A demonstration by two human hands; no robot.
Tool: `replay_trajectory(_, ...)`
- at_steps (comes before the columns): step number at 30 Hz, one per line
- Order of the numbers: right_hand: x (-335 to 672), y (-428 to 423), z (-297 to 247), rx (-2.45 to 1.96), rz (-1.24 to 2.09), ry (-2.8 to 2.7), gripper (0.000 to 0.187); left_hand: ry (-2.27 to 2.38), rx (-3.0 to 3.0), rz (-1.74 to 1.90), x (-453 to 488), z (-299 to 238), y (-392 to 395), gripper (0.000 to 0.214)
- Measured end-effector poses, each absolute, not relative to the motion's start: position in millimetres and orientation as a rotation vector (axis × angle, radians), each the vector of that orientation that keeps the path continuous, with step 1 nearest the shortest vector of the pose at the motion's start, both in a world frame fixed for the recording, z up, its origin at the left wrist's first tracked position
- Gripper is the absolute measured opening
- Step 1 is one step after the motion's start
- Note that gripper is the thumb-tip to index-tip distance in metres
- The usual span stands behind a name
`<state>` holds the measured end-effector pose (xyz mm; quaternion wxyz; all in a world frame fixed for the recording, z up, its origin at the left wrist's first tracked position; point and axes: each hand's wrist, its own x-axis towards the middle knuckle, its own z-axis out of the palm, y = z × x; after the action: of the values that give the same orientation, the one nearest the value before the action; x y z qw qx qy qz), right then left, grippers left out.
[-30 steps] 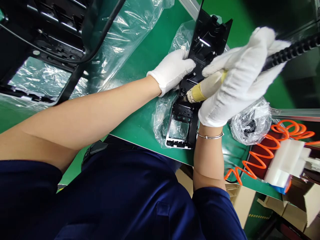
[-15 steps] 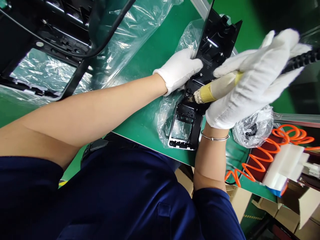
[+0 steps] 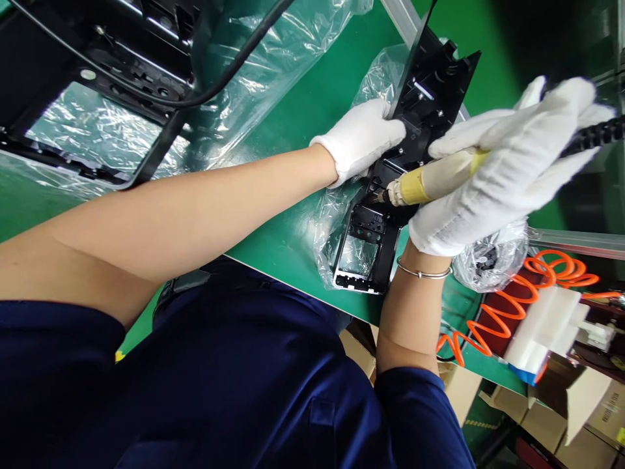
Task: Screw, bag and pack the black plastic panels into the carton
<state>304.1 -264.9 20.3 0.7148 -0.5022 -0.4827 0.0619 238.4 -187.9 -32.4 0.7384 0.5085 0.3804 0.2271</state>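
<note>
A black plastic housing [image 3: 410,137] with a rectangular opening at its near end stands over clear plastic wrap on the green table. My left hand [image 3: 364,140], in a white glove, is closed on the housing's left edge, thumb on its inner face. Gloved in white too, my right hand [image 3: 502,169] wraps around a power screwdriver [image 3: 432,179] with a pale body and yellow bands. The screwdriver's tip points down into the housing just above the opening. Whether a screw sits under the tip is too small to tell.
Another, larger black housing [image 3: 97,98] with a black cable [image 3: 234,58] lies on plastic wrap at the left. To the right are a bagged bundle [image 3: 491,260], an orange coiled hose [image 3: 508,299] and a white block [image 3: 540,326]. Cardboard boxes [image 3: 551,417] sit below the table edge.
The view has shifted slightly, so most things appear a little further right or lower. Both hands keep their hold, and the screwdriver tip stays at about the same place in the housing.
</note>
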Motion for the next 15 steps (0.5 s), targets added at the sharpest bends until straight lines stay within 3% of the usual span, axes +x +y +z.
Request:
replay_trajectory(6,303.4,-264.9,20.2,-1.193,0.11,-1.092,0.025,0.758,1.068,0.361,235.5,-27.6,-188.0,0.013)
replay_trajectory(15,303.3,-265.2,17.1,-1.185,0.128,-1.055,0.017,0.807,1.217,0.474,237.2,-33.1,-187.5,0.008)
